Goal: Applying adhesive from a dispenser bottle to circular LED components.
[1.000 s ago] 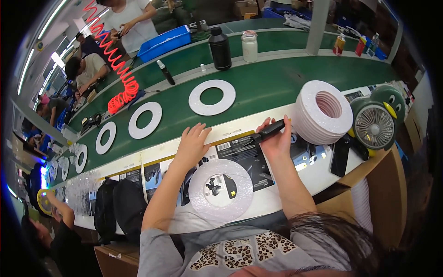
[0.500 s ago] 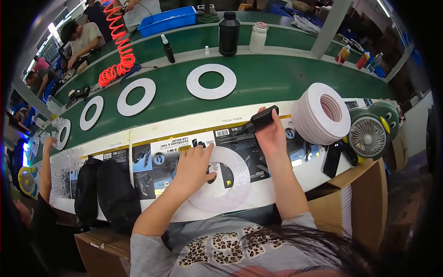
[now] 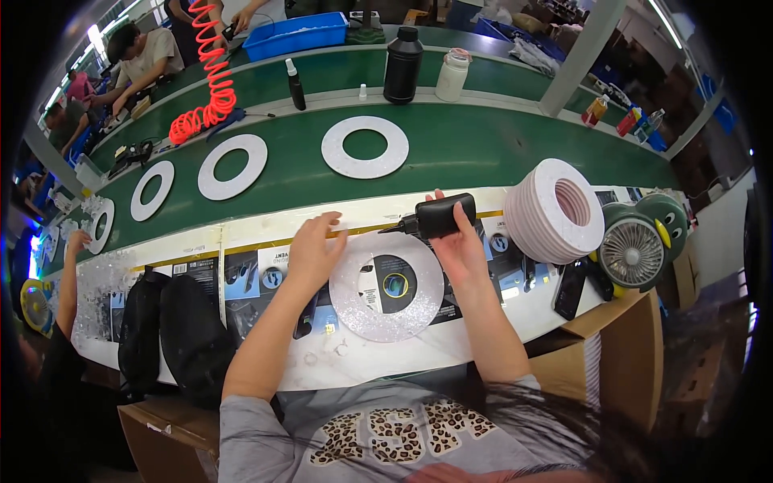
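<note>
My right hand (image 3: 456, 249) grips a black squeeze bottle (image 3: 445, 217) with a narrow nozzle. It lies almost level, its nozzle pointing left over the far rim of a flat white speckled ring (image 3: 394, 326). That ring rests on printed cardboard on the worktop, and the printed card shows through its hole. Just beyond the ring's upper left edge is my left hand (image 3: 316, 249), its fingers stretched apart and holding nothing. On the right, a stack of similar rings (image 3: 555, 211) leans beside my right hand.
More white rings (image 3: 365, 165) lie on the green belt (image 3: 459, 145). Behind them stand a black bottle (image 3: 403, 66) and a white jar (image 3: 453, 76). Dark cases (image 3: 193, 334) sit left; a phone (image 3: 571, 287) and a fan (image 3: 634, 251) sit right. Another person's hand (image 3: 78, 241) reaches in at far left.
My left hand has let go of the ring and moved up and left. The ring now lies farther from me. My right hand has moved left, bringing the bottle closer to level.
</note>
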Action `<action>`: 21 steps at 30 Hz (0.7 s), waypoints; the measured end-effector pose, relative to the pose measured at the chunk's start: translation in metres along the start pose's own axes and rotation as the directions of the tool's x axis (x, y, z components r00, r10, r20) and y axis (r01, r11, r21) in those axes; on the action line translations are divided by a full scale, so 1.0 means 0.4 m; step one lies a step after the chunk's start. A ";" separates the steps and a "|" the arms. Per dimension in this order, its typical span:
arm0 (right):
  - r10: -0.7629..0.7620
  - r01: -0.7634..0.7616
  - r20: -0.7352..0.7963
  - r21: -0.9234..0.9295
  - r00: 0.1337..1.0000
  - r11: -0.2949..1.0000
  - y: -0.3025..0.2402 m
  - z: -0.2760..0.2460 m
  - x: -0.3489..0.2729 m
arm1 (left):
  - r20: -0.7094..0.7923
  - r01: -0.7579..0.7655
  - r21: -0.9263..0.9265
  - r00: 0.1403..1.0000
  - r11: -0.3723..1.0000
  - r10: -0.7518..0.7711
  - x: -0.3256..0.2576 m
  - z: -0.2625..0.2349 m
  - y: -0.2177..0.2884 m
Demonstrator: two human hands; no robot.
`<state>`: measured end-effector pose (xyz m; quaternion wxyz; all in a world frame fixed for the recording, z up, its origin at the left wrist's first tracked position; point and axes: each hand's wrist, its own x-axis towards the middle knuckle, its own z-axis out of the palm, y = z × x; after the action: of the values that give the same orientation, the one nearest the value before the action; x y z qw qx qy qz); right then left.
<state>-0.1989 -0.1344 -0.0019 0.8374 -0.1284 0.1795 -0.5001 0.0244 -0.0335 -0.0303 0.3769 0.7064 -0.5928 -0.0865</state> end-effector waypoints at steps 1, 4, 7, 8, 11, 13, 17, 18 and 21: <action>-0.012 0.012 0.011 -0.036 1.000 0.999 0.002 0.018 -0.006 | -0.071 0.066 -0.117 0.995 0.991 -0.074 0.004 0.002 -0.024; -0.073 0.088 0.077 -0.211 0.994 0.974 0.008 0.057 -0.022 | -0.122 0.089 -0.298 0.984 0.950 -0.131 0.016 0.017 -0.070; -0.114 0.173 0.151 -0.478 0.982 0.861 0.025 0.096 -0.029 | -0.174 0.062 -0.382 0.975 0.922 -0.137 0.019 0.028 -0.080; -0.164 0.220 0.152 -0.520 0.975 0.825 0.039 0.112 -0.033 | -0.169 0.058 -0.379 0.977 0.923 -0.131 0.016 0.030 -0.079; -0.276 0.465 0.375 -0.678 0.885 0.569 0.088 0.119 -0.029 | -0.161 0.079 -0.377 0.976 0.923 -0.149 0.011 0.028 -0.086; -0.325 0.508 0.390 -0.659 0.861 0.555 0.116 0.115 -0.038 | -0.134 0.086 -0.372 0.980 0.924 -0.145 0.014 0.033 -0.082; -0.316 0.490 0.375 -0.705 0.871 0.514 0.130 0.084 -0.056 | -0.140 0.083 -0.391 0.979 0.917 -0.148 0.015 0.034 -0.078; -0.331 0.514 0.398 -0.726 0.855 0.456 0.128 0.080 -0.057 | -0.145 0.079 -0.370 0.979 0.926 -0.141 0.017 0.031 -0.080; -0.349 0.500 0.384 -0.789 0.855 0.356 0.122 0.082 -0.064 | -0.149 0.086 -0.361 0.978 0.928 -0.149 0.015 0.028 -0.086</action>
<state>-0.1574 -0.0877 0.0129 0.5059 -0.6118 0.3037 -0.5268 0.0461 -0.0433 -0.0581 0.5417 0.6665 -0.4891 -0.1520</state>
